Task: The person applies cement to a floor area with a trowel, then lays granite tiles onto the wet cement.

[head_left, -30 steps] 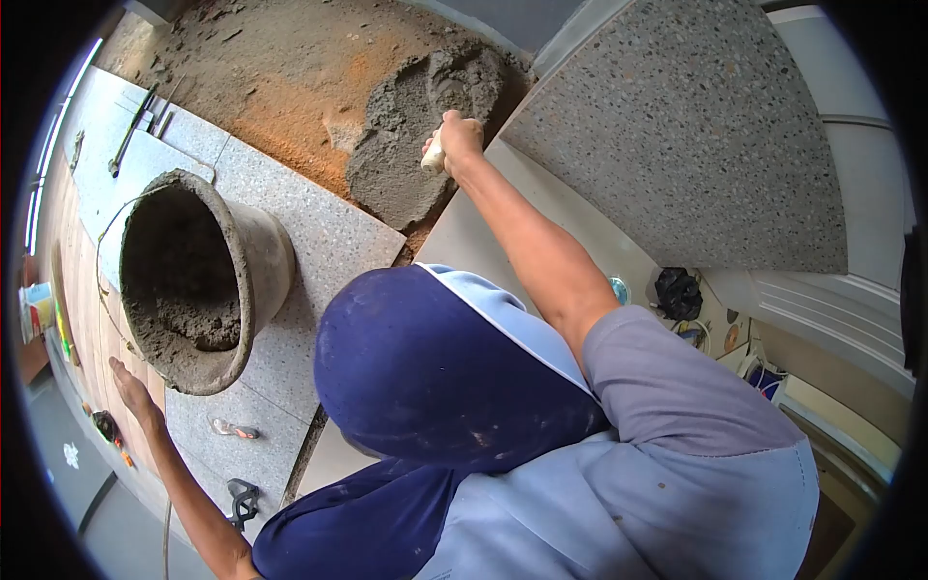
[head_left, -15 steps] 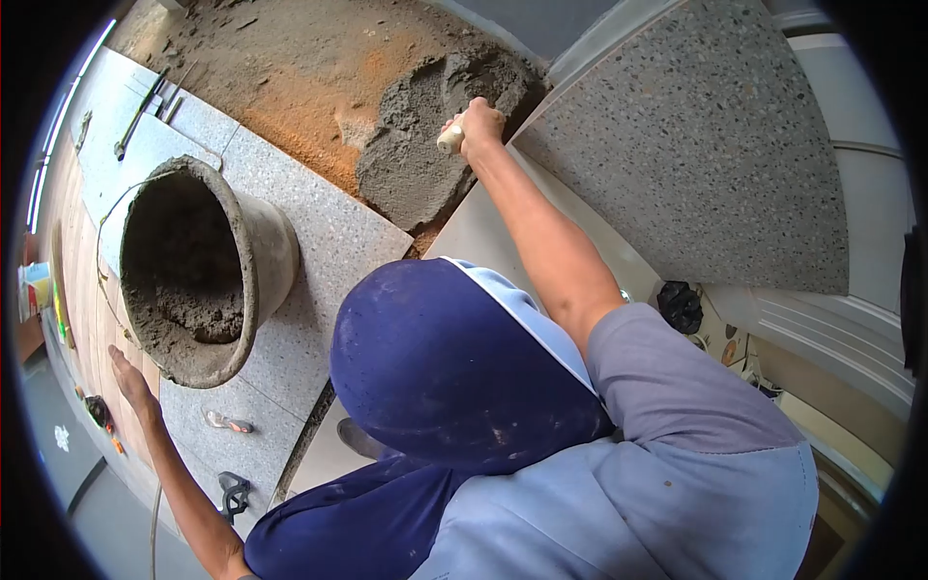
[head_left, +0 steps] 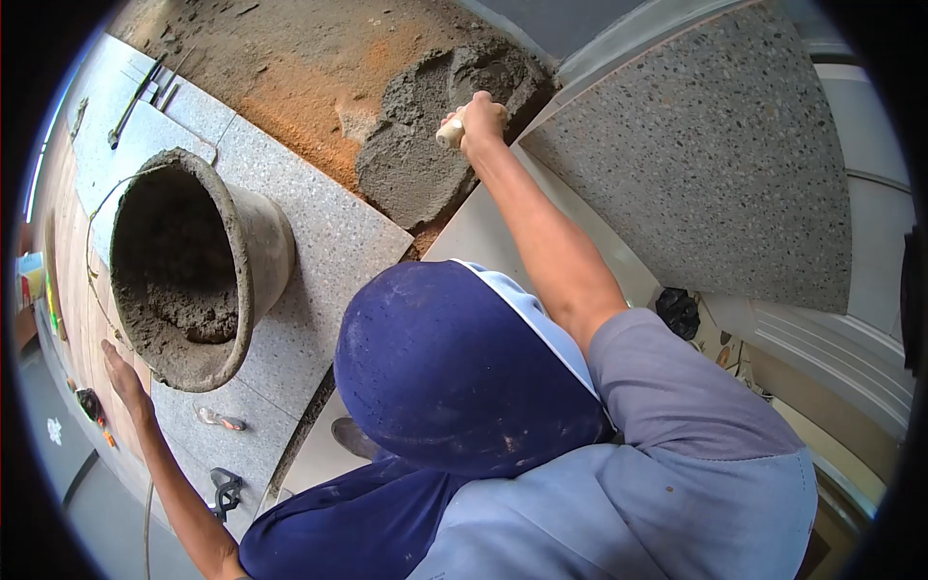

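My right hand (head_left: 480, 124) is closed round the pale, rounded handle of a trowel (head_left: 449, 133). Its blade can hardly be made out beyond my fingers, over the patch of wet grey mortar (head_left: 416, 159). Far to the left, my left hand (head_left: 124, 375) is held out with its fingers stretched and nothing in it. Just above that hand in view is a mortar-crusted bucket (head_left: 261, 242), tilted with its mouth toward the left and grey mortar (head_left: 188, 309) inside. A thin wire handle (head_left: 92, 227) loops from its rim.
Speckled tiles (head_left: 329, 203) border the mortar and bare sandy ground (head_left: 300, 68). A large speckled slab (head_left: 706, 155) stands at the right. Dark bar tools (head_left: 135, 101) lie upper left. A black clamp-like tool (head_left: 225, 491) and a small orange-and-clear item (head_left: 220, 419) lie below the bucket.
The view has shifted slightly, so the bucket and floor tools sit a little further left. My right hand stays over the mortar on the trowel; my left hand remains outstretched by the bucket.
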A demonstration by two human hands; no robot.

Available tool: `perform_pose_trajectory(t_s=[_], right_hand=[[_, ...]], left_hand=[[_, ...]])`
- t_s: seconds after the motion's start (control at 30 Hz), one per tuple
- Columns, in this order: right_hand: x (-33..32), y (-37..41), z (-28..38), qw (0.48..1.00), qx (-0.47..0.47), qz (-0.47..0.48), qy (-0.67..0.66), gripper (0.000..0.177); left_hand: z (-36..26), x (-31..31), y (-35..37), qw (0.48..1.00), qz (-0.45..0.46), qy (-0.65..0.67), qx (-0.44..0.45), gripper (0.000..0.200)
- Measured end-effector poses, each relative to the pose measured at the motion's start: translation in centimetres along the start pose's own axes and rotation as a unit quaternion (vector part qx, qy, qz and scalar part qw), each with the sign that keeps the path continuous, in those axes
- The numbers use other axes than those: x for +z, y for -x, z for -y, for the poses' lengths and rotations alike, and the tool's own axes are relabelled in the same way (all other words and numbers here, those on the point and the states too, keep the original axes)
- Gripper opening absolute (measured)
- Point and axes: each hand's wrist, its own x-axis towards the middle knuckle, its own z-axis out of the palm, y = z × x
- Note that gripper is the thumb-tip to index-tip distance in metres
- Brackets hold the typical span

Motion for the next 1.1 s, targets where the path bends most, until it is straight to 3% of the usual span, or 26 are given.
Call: perform_pose_trajectory(t_s=[0.13, 0.23, 0.3, 0.43, 0.63, 0.93, 1.1], right_hand=[[-1.1, 0.8, -1.1, 0.999, -0.034, 0.029, 0.017, 0.026], [-1.0, -1.5, -1.3, 0.997, -0.012, -0.042, 0.058, 0.026], [-0.9, -1.4, -0.7, 0.998, -0.012, -0.039, 0.053, 0.025], [-1.1, 0.8, 0.2, 0.995, -0.082, 0.03, 0.055, 0.024], [-1.3, -3.1, -1.1, 0.998, -0.045, -0.026, 0.036, 0.023], [-2.5, 1.0, 0.7, 0.997, -0.061, 0.037, -0.034, 0.024], [-3.2, 0.0, 0.0, 0.998, -0.018, 0.004, -0.059, 0.022]], left_hand=[[0.5, 0.2, -0.5, 1.0, 0.0, 0.008, -0.029, 0.077], [-0.2, 0.9, -0.5, 0.999, 0.006, 0.004, -0.033, 0.078], [-0.5, 1.0, -0.3, 1.0, 0.006, 0.0, -0.022, 0.078], [-0.1, 1.1, -0.9, 1.0, 0.012, -0.006, -0.011, 0.077], [-1.2, 1.2, -0.6, 0.999, 0.01, -0.02, -0.026, 0.077], [-0.2, 1.4, -0.7, 0.999, 0.015, -0.043, -0.024, 0.077], [0.4, 1.5, -1.5, 0.997, 0.01, -0.076, 0.006, 0.075]])
